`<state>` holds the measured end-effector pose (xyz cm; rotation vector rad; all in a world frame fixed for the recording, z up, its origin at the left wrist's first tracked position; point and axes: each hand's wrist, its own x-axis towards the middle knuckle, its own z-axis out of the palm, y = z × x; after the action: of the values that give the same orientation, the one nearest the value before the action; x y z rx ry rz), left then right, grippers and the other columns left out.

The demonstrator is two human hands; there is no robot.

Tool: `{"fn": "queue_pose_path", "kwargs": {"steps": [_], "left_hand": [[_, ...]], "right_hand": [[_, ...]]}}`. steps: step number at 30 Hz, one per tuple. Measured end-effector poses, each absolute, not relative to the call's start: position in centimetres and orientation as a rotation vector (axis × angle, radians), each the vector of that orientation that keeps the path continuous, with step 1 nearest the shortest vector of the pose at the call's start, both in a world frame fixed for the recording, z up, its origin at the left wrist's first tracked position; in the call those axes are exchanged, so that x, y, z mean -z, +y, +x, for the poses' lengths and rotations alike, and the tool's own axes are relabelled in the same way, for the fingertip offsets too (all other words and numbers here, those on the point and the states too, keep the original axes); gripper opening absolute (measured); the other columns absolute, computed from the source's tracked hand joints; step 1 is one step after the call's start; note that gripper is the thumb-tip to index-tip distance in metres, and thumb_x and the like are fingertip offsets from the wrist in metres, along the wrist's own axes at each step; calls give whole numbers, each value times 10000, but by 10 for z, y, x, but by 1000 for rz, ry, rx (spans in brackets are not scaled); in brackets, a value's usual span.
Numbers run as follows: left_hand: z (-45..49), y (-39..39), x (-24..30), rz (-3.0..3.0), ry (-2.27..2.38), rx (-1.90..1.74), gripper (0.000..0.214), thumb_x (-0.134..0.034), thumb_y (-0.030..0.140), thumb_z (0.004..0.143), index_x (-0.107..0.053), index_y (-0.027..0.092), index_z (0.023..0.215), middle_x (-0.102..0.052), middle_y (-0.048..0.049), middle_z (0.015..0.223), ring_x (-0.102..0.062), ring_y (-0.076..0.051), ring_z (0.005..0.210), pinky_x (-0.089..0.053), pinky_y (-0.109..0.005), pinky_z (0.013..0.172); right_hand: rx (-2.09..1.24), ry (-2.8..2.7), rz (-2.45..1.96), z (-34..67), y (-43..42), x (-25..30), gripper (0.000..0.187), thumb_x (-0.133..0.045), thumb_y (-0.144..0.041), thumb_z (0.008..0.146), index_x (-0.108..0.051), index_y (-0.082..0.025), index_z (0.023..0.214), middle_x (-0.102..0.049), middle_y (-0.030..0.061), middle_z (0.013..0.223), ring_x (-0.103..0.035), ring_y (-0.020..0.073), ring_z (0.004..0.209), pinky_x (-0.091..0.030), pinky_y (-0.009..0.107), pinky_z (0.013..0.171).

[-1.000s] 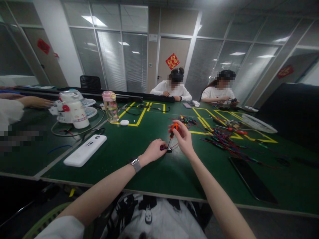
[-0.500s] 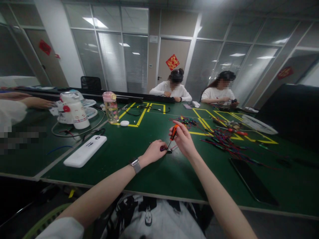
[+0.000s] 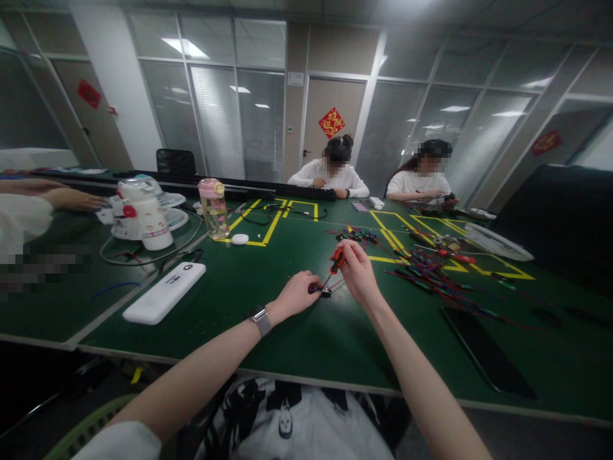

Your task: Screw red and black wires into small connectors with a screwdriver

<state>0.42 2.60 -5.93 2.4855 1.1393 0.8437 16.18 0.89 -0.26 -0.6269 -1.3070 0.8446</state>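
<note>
My right hand [image 3: 358,271] is closed around the orange and black handle of a screwdriver [image 3: 338,260]. Its shaft slants down to a small dark connector with wires [image 3: 325,292] on the green table [image 3: 268,338]. From the left, my left hand [image 3: 297,294] pinches that small piece and steadies it against the tabletop; the fingertips hide part of it. A thin reddish wire [image 3: 338,285] runs from the piece toward my right hand. Whether the screwdriver's tip sits in a screw is too small to tell.
Right of my hands lie a heap of red and black wires [image 3: 438,278], another wire bundle [image 3: 357,235] and a black phone [image 3: 486,351]. A white power bank [image 3: 165,292], a pink-lidded bottle [image 3: 214,211] and a white bottle [image 3: 153,220] stand left. Co-workers sit across and at left.
My right fingers have shifted slightly down and to the right on the screwdriver handle. My left hand stays on the connector, and the view has tilted very slightly.
</note>
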Motion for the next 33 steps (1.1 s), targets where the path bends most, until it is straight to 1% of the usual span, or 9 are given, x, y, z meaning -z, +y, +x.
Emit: {"fn": "queue_pose_path", "kwargs": {"steps": [3,5,10,14,18,22,26,28,33], "left_hand": [[4,26,59,2484,1145,-840,114,-584,200,799,-685,196,849,-616,-37,841,-577,-176,814,-443,-267,749],[4,26,58,2484,1154,-835,110,-586,205,798,-685,199,844,-614,-38,838,-576,-177,811,-440,-267,743],[4,25,58,2485,1151,-831,109,-589,211,801,-687,196,846,-617,-41,846,-579,-178,819,-441,-266,752],[4,25,57,2485,1164,-810,112,-585,205,799,-687,191,844,-614,-41,839,-577,-178,808,-440,-265,742],[4,25,57,2494,1158,-813,111,-585,203,799,-683,191,848,-615,-41,846,-576,-178,814,-437,-264,741],[4,26,58,2494,1154,-826,109,-585,205,800,-681,192,850,-618,-39,847,-575,-177,818,-435,-265,747],[4,25,57,2478,1163,-817,111,-589,212,797,-685,193,850,-617,-41,847,-573,-177,821,-438,-267,751],[4,25,57,2471,1169,-823,110,-591,214,796,-686,194,847,-617,-41,851,-573,-178,825,-440,-269,757],[5,26,59,2465,1154,-840,105,-594,207,792,-689,196,837,-621,-40,849,-577,-178,828,-442,-273,774]], "right_hand": [[-872,-1321,-630,162,8,1,260,-503,-460,883,-571,-244,1010,-591,10,779,-592,149,681,-490,262,577],[-906,-1296,-601,162,8,0,250,-498,-449,893,-556,-255,1040,-594,5,776,-589,144,671,-488,261,579],[-1030,-1213,-505,161,6,-1,186,-579,-432,859,-585,-247,877,-588,-13,763,-574,122,661,-480,250,617],[-1077,-1154,-507,159,5,-2,210,-656,-447,795,-603,-249,840,-593,-14,771,-564,129,674,-481,253,631],[-1084,-1105,-482,159,7,0,203,-715,-424,744,-635,-251,813,-603,-11,815,-562,130,719,-501,274,700],[-1080,-1096,-495,162,10,1,195,-700,-425,758,-657,-252,837,-606,-16,792,-563,123,707,-503,270,700],[-1149,-1137,-472,162,10,1,257,-644,-439,810,-656,-257,990,-609,-15,772,-570,115,681,-488,252,660],[-1152,-1146,-443,161,9,0,258,-624,-436,830,-635,-269,1025,-603,-23,753,-562,110,661,-484,252,656],[-1121,-1134,-444,161,7,-2,190,-623,-433,833,-614,-247,869,-593,-28,747,-562,104,658,-476,245,663]]}}
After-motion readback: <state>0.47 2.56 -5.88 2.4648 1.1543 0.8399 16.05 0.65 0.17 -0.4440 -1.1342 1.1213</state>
